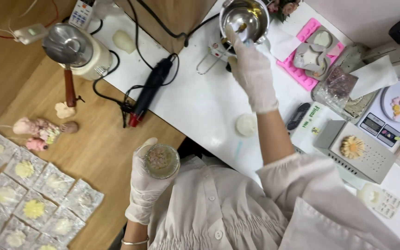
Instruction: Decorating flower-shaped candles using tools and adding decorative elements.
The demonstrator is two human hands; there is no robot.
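Small round jar (161,161) sits in the left hand (146,185), the gloved grip curled around its underside, held over the person's lap near the edge of the white surface (200,102). The right hand (253,69) reaches far across that surface to the steel pot (245,18), fingers narrowed on something at its rim that I cannot make out. Between the arms the surface lies open, with a white disc (246,125) just beside the right forearm and a black tool (149,92) overhanging the left edge.
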